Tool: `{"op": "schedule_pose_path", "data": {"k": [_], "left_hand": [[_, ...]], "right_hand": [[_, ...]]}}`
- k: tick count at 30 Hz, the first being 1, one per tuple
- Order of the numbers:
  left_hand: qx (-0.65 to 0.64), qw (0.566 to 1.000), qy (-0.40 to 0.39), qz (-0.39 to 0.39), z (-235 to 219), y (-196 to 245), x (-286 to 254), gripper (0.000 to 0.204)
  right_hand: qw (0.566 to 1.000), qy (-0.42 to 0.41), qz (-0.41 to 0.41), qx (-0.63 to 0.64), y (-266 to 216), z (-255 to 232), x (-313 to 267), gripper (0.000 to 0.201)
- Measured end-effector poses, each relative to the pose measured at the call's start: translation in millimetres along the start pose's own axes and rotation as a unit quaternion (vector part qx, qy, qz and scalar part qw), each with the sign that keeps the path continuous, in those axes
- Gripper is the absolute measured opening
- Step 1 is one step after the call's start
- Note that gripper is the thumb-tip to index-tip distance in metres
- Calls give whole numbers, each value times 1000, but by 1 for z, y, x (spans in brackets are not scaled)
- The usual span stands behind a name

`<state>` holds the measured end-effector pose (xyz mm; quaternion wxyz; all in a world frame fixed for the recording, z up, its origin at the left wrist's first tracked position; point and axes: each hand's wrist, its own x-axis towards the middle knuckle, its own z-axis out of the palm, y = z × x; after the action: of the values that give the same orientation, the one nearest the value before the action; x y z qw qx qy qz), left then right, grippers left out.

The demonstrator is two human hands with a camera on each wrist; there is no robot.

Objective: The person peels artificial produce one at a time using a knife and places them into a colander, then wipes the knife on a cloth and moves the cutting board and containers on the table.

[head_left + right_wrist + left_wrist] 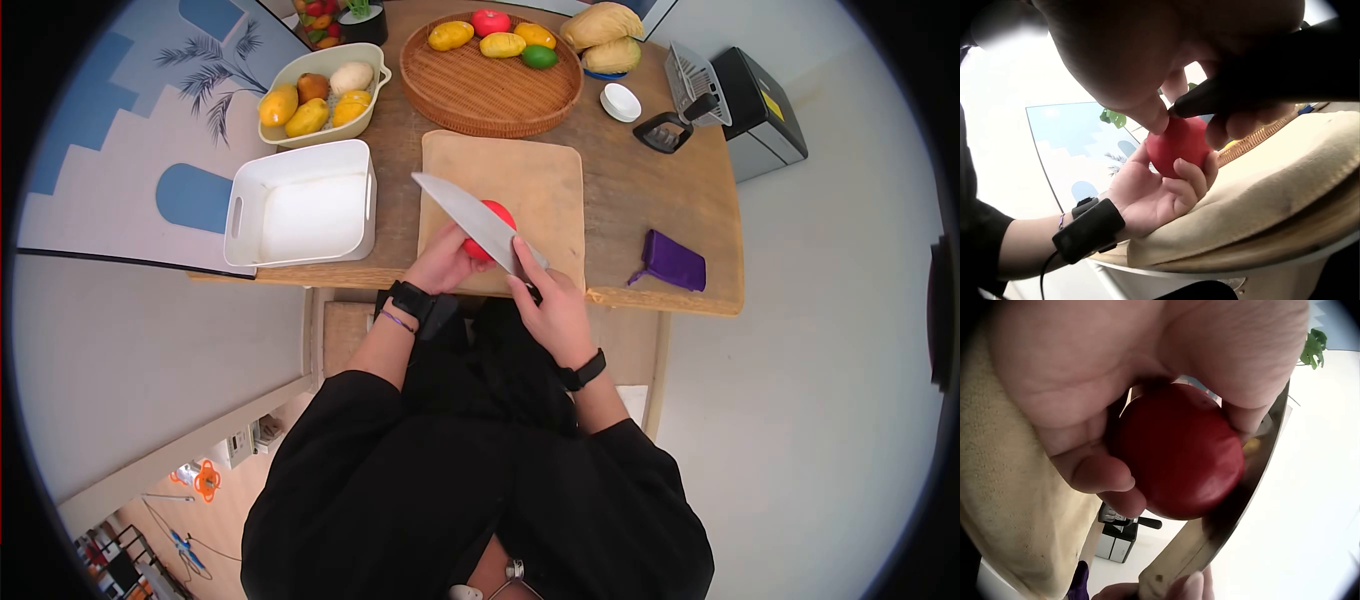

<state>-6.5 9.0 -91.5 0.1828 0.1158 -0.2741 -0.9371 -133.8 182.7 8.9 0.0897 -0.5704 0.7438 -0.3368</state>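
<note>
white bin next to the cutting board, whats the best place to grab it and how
Probably the white bin is best gripped at both end walls, coming in from left and right with fingers hooked through the handle slots; it stands upright, open side up, its slots near the rim.

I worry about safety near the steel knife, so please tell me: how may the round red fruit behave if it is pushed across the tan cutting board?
The round red fruit would probably roll, because its sides are curved. Its glossy skin may be slippery for the left hand whose fingers curl around it.
</note>
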Motion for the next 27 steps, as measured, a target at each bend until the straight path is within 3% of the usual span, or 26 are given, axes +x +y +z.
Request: {"op": "schedule_pose_path", "data": {"k": [1,5,10,14,16,17,20,24,26,27], "left_hand": [[19,997,73,-15,9,3,-1,41],[25,999,32,-26,12,9,-4,42],[6,996,91,-12,23,12,-6,47],[31,996,77,-21,22,14,-4,49],[18,999,45,-3,26,16,-7,49],[3,998,48,31,23,10,-3,48],[-1,999,34,-5,13,8,-3,48],[25,998,57,24,15,-2,-7,52],[43,999,-11,-20,-1,0,-5,53],[-61,992,-35,-107,1,5,-9,57]], "right_hand": [[1000,-3,9,22,-3,3,6,62],[997,-7,34,65,-8,9,20,66],[990,-60,90,93,-12,5,30,70],[986,-58,88,128,1,7,34,72],[928,-153,219,261,-10,-4,37,72],[929,-142,216,267,-9,-1,35,72],[899,-114,202,371,2,16,28,74],[859,-128,211,449,5,20,14,75],[840,-128,226,477,3,17,10,75],[857,-141,216,446,3,14,13,75]]}}
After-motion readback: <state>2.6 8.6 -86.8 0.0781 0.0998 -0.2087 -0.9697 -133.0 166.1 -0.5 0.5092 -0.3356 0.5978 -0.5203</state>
